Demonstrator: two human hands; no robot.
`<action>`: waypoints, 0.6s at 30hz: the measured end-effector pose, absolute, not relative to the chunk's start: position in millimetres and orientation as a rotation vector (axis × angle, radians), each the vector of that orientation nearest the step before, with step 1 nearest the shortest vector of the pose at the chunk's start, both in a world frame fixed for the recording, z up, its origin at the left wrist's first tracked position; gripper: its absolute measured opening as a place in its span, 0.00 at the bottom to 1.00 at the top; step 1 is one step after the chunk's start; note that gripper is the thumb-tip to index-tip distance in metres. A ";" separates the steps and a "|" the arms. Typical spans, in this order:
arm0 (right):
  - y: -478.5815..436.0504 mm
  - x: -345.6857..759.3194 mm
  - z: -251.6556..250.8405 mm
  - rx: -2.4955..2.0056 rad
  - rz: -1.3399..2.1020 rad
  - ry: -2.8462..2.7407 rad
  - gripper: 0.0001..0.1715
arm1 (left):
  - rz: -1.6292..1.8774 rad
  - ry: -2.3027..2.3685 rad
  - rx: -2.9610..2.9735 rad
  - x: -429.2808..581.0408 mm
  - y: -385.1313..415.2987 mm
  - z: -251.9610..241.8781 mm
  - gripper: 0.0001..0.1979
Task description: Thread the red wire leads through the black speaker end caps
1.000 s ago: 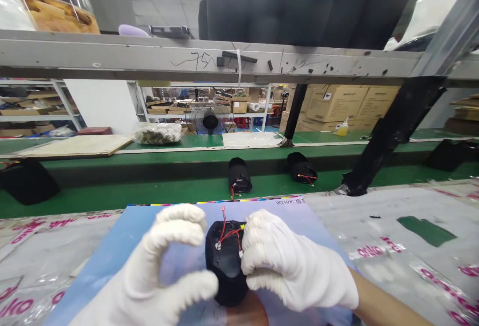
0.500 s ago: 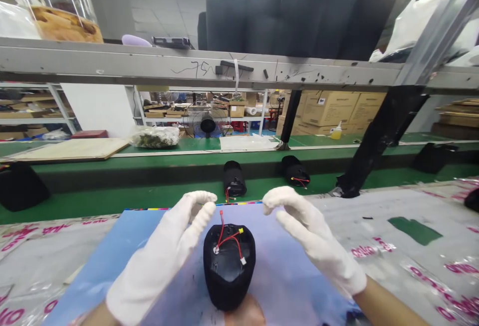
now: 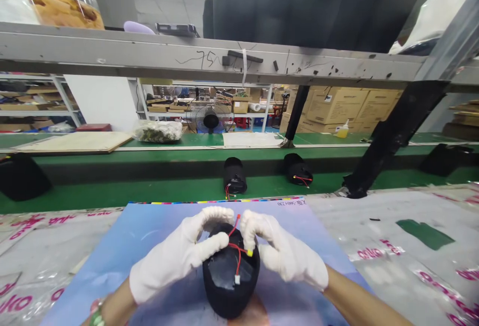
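A black fabric-covered piece with a shiny dark end face stands on a blue-violet printed sheet. Red wires rise from that face, ending in red, yellow and white connectors. My white-gloved left hand grips its upper left edge, fingers behind the rim and thumb on the face. On the opposite side, my gloved right hand closes on the upper right rim, its fingertips close to the yellow connector. The far rim is partly hidden behind my fingers.
Two similar black pieces with wires lie on the green strip beyond the sheet. A shelf beam crosses above, and a black-wrapped post stands at right. Plastic film covers the bench.
Both hands have come inward from either side and taken hold of the black piece's upper edges. The wires have shifted, and my view has moved slightly.
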State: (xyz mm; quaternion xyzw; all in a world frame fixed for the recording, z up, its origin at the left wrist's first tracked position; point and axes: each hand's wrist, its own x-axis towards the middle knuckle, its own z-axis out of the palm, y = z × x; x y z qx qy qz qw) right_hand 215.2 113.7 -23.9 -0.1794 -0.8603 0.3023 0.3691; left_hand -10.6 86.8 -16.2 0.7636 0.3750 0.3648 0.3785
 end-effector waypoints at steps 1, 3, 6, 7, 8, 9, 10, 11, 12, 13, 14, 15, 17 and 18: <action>106.6 216.5 -22.6 -0.471 0.753 -2.212 0.05 | 0.918 0.901 1.922 -10.6 90.0 -14.0 0.13; 94.3 219.1 -19.6 -0.482 0.695 -2.216 0.07 | 0.900 0.827 1.889 -9.7 95.1 -10.2 0.13; 84.3 221.9 -17.4 -0.504 0.609 -2.235 0.08 | 1.064 0.868 1.813 -10.1 94.5 -3.9 0.17; 83.4 222.5 -17.9 -0.516 0.581 -2.237 0.08 | 1.202 0.946 1.754 -11.4 90.7 -2.3 0.17; 83.3 223.0 -18.8 -0.524 0.556 -2.234 0.08 | 1.345 1.053 1.701 -13.0 84.7 -1.7 0.18; 84.0 223.2 -20.1 -0.526 0.535 -2.228 0.08 | 1.467 1.158 1.689 -14.6 76.9 -2.7 0.18; 85.2 223.2 -21.4 -0.519 0.512 -2.222 0.09 | 1.532 1.265 1.708 -15.8 67.8 -5.5 0.17; 86.6 223.0 -22.6 -0.498 0.491 -2.220 0.09 | 1.522 1.328 1.828 -16.5 58.1 -10.2 0.16; 88.0 222.6 -23.5 -0.471 0.472 -2.223 0.09 | 1.455 1.278 2.033 -16.3 48.7 -16.3 0.18; 89.4 222.0 -24.1 -0.444 0.454 -2.227 0.10 | 1.433 1.269 2.077 -15.6 40.6 -23.2 0.23; 90.4 221.4 -24.3 -0.421 0.439 -2.230 0.10 | 1.420 1.263 2.110 -14.7 34.5 -30.3 0.28; 91.2 220.9 -24.2 -0.403 0.428 -2.231 0.11 | 1.406 1.275 2.141 -14.0 30.9 -36.7 0.30; 91.6 220.5 -23.3 -0.387 0.412 -2.229 0.11 | 1.399 1.374 2.188 -14.6 31.2 -45.3 0.23; 91.3 220.7 -22.6 -0.383 0.408 -2.230 0.11 | 1.379 1.417 2.238 -15.9 34.4 -47.2 0.18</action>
